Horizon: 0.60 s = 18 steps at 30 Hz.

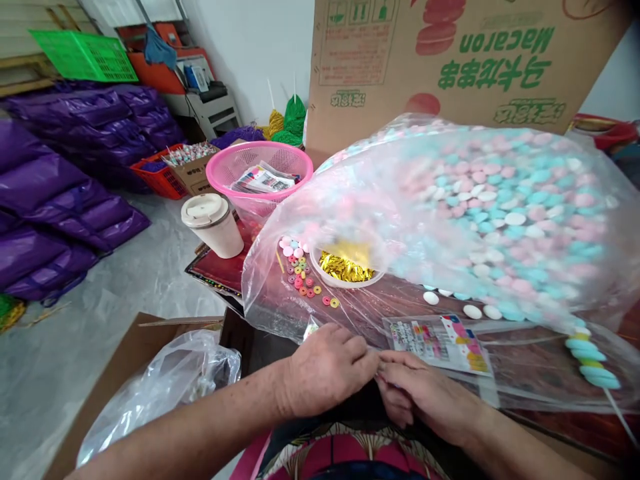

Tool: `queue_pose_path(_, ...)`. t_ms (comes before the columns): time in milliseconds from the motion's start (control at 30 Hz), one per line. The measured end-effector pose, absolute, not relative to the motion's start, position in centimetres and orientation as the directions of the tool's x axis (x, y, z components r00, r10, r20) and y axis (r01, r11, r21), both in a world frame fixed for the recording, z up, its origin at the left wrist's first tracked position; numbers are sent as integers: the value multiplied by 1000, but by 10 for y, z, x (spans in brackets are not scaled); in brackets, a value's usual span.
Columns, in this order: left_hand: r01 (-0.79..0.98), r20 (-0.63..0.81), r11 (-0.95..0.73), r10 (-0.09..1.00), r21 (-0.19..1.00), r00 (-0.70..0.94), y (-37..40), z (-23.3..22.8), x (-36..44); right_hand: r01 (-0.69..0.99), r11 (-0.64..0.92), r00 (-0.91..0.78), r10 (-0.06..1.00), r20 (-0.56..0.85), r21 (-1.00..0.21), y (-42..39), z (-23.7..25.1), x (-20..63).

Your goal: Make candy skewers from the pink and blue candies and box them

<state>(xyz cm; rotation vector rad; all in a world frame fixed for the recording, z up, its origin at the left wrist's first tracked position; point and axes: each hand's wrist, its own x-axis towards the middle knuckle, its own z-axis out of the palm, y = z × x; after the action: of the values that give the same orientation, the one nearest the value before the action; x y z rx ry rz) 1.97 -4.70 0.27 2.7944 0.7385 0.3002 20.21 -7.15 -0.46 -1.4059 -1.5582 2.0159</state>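
the left hand [327, 370] and the right hand [425, 393] meet at the near edge of the desk [550, 373], fingertips pinched together on something small and thin between them; what exactly it is cannot be told, since the fingers hide it. it sits just before the printed packet [440, 343], a clear sleeve with a colourful label lying flat on the desk.

to do this pinching work well, the grip looks best kept at the very fingertips, both hands close and low over the desk edge, so the thin piece does not slip or crease, and the packet stays flat and within reach.

counted outward: one printed packet; one candy skewer [593, 367] of stacked blue and yellow discs toward the right edge; three loose white candies [473, 310] beside the big clear bag [475, 220], one bag, its pastel candies too many to count. one bowl of gold twist ties [346, 267]; a scatter of small ring candies [305, 277], roughly a dozen and a half. farther left stand one lidded cup [213, 225] and one pink basket [260, 175]. one cardboard box [450, 60] stands behind.
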Motion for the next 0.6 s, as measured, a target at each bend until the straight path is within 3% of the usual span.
queue_pose_path(33, 451, 202, -838, 520, 305, 830, -49, -1, 14, 378, -408, -540, 633, -555, -831, -64, 4, 202)
queue_pose_path(100, 500, 275, -722, 664, 479, 696, -53, -10, 4, 503, -210, -568, 651, -504, -838, -39, 23, 204)
queue_pose_path(167, 508, 225, -425, 885, 749, 408, -56, -18, 0, 568, 98, -541, 793, -281, -817, -2, 40, 204)
queue_pose_path(233, 337, 31, -75, 990, 939, 134, -59, -24, 0, 681, 373, -541, 836, -89, -630, 39, 45, 198)
queue_pose_path(267, 215, -77, 64, 996, 974, 52, -59, -26, 1, 747, 468, -568, 818, -88, -472, 59, 43, 193)
queue_pose_path(300, 99, -178, 176, 984, 979, 14, -60, -27, 2, 785, 531, -594, 791, -146, -319, 77, 38, 188)
queue_pose_path(367, -92, -346, 345, 938, 934, 8, -60, -26, 2, 789, 585, -615, 753, -235, -190, 105, 23, 177)
queue_pose_path(467, -268, -499, 478, 867, 837, -13, -57, -23, -2, 764, 619, -644, 713, -277, -183, 126, 3, 169)
queue_pose_path(600, -355, -562, 519, 827, 778, -23, -54, -22, -4, 733, 641, -680, 687, -257, -227, 129, 0, 173)
